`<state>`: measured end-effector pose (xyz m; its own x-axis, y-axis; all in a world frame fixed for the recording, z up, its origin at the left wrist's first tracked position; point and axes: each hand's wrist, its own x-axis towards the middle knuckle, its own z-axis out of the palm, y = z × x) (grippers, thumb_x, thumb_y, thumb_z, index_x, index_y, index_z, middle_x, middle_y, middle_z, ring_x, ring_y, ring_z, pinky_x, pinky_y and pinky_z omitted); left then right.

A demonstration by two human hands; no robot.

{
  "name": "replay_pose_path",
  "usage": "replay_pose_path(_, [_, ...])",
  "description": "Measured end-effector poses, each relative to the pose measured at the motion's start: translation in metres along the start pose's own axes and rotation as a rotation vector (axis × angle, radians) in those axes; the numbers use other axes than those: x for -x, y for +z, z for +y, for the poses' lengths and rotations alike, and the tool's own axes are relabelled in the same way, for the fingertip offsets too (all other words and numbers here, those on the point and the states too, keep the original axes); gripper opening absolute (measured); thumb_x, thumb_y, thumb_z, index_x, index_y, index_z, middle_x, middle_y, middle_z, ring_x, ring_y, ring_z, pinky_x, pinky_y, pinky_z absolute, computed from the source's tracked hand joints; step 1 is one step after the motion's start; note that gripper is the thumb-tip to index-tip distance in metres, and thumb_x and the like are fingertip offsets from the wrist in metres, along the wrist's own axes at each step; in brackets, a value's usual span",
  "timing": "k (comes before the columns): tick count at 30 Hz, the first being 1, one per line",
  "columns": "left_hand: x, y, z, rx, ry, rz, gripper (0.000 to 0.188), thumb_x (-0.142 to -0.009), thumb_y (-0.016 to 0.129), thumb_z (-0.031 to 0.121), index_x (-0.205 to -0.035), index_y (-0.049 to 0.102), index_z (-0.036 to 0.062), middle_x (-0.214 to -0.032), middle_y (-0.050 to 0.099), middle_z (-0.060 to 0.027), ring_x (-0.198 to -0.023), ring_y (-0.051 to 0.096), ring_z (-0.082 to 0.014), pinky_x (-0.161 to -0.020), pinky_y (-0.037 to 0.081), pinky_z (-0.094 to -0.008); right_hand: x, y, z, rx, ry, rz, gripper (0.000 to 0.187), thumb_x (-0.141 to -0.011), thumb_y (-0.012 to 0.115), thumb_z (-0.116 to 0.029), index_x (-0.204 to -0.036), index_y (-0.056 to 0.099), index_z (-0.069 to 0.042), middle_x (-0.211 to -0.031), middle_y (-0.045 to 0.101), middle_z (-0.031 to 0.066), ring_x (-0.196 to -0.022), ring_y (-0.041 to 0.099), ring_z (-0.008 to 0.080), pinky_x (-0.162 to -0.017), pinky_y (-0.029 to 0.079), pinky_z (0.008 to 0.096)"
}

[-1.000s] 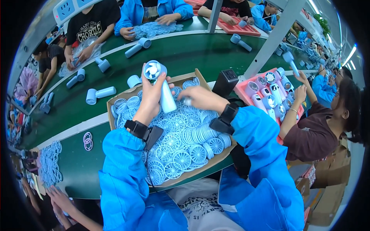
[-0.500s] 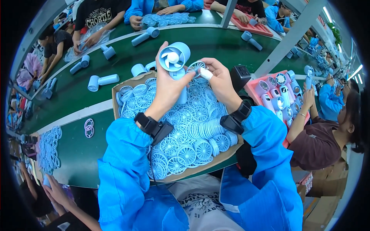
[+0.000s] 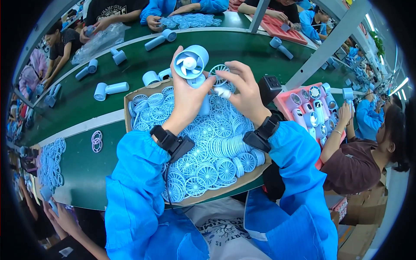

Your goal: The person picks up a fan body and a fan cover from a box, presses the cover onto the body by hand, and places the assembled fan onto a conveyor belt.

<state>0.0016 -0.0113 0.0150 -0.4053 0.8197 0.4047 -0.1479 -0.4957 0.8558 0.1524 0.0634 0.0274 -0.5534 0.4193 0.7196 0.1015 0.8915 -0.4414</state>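
Note:
My left hand [image 3: 187,102] is closed round the handle of a light-blue handheld fan [image 3: 191,65], held upright with its white blades exposed in the round head. To the right of the head, a light-blue spoked fan grille [image 3: 219,74] is gripped at its rim by the fingers of my right hand [image 3: 248,92]. A white wrap covers that hand's thumb. The left thumb tip reaches the grille's near edge. Under both hands lies a shallow cardboard box [image 3: 253,174] full of loose light-blue grilles [image 3: 207,173], some stacked in a row.
Several light-blue fans [image 3: 116,88] lie along the green conveyor [image 3: 143,56]. Left of the box are two purple rings [image 3: 97,141] and a pile of blue rings [image 3: 52,162]. A pink tray [image 3: 281,102] of fans stands at right, beside a co-worker [image 3: 353,167]. A metal post [image 3: 323,45] slants overhead.
The grille has turned to face me more, and my right fingers have shifted on its rim. The fan is slightly farther left. The view has shifted a little.

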Motion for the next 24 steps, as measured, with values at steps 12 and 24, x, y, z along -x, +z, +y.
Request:
replay_pose_path(12, [0.002,0.0,-0.003,0.004,-0.275,-0.014,0.079,-0.086,0.059,0.002,-0.147,0.012,0.0165,-0.116,0.053,-0.0114,-0.092,0.06,-0.0188,-0.073,0.052,-0.03,0.001,0.002,-0.001,0.079,0.049,-0.015,0.047,-0.069,0.076,-0.007,-0.114,0.062,-0.006,-0.118,0.053,0.0137,-0.102,0.059,0.0281,-0.085,0.051,0.0341])
replay_pose_path(24, [0.006,-0.002,-0.02,-0.321,-0.17,-0.216,0.073,-0.085,0.057,0.003,-0.147,0.023,0.0191,-0.133,0.046,-0.0204,-0.114,0.054,-0.0322,-0.092,0.045,-0.0372,-0.001,0.001,0.0,0.164,-0.028,-0.015,0.046,-0.066,0.077,-0.006,-0.11,0.066,-0.008,-0.115,0.057,0.0131,-0.104,0.057,0.0271,-0.084,0.05,0.0342])
